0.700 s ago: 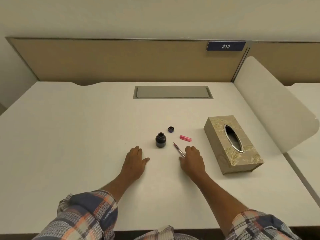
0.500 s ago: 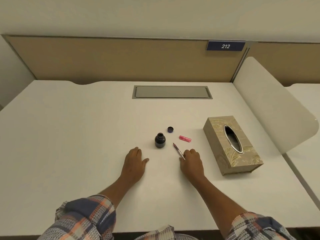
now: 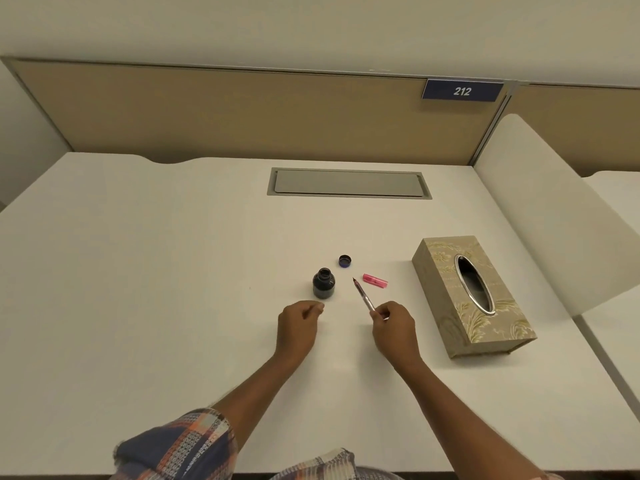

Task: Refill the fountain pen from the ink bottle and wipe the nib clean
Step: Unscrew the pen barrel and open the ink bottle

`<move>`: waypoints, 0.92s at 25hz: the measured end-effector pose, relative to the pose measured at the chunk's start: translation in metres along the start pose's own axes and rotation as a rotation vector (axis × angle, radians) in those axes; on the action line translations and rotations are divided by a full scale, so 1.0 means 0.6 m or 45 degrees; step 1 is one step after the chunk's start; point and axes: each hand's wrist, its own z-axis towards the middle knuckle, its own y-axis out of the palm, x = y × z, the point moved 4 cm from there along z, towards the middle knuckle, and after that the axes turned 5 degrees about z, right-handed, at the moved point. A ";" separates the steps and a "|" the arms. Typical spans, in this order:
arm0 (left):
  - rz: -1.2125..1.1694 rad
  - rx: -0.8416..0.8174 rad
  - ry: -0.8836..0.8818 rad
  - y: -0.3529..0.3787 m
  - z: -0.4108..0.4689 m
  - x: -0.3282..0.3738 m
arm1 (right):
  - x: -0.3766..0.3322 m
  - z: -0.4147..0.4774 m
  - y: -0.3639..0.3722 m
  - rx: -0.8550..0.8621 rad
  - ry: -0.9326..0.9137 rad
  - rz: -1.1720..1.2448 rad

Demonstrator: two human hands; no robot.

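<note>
Two bare hands reach out over a pale worktop [image 3: 138,271], both forearms coming from rolled plaid sleeves [image 3: 187,445]. The right hand [image 3: 394,327] is closed around the rear end of the fountain pen [image 3: 363,295], pinching it between thumb and fingers, so that the slim barrel slants up and away to the left with the dark nib at its far tip, lifted off the surface or barely above it; which one I cannot tell. The left hand [image 3: 298,323] holds nothing: its fingers are curled loosely inward into a half fist, the knuckles just short of the ink bottle [image 3: 323,284].

The small dark bottle stands upright with its mouth uncovered, between the two hands and slightly farther out. Its round cap [image 3: 345,261] lies apart, beyond the bottle and to its right, open side up. A short pink pen cap [image 3: 375,281] lies on its side just right of the nib, not touching it. Farther right sits a gold patterned tissue box [image 3: 474,303] with an oval, metal-rimmed opening on top; no tissue can be made out in the slot. At the back of the worktop is a grey cable hatch [image 3: 349,182], and a blue plate reading 212 [image 3: 462,90] is fixed on the partition.
</note>
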 end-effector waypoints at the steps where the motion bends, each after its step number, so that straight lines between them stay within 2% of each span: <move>1: -0.109 -0.037 -0.038 0.006 -0.001 0.014 | -0.004 0.000 -0.003 -0.014 0.016 0.032; 7: -0.578 -0.283 -0.220 0.037 0.012 0.064 | -0.044 -0.007 -0.019 -0.111 0.063 0.151; 10: -0.776 -0.393 -0.231 0.045 0.022 0.082 | -0.069 -0.014 -0.025 -0.192 0.028 0.167; 16: -1.009 -0.439 -0.237 0.048 0.031 0.110 | -0.099 -0.023 -0.037 -0.400 0.043 0.282; 20: -1.097 -0.412 -0.226 0.043 0.032 0.122 | -0.095 -0.031 -0.035 -0.650 0.196 0.479; 23: -1.104 -0.362 -0.224 0.043 0.032 0.128 | -0.093 -0.033 -0.039 -0.673 0.228 0.575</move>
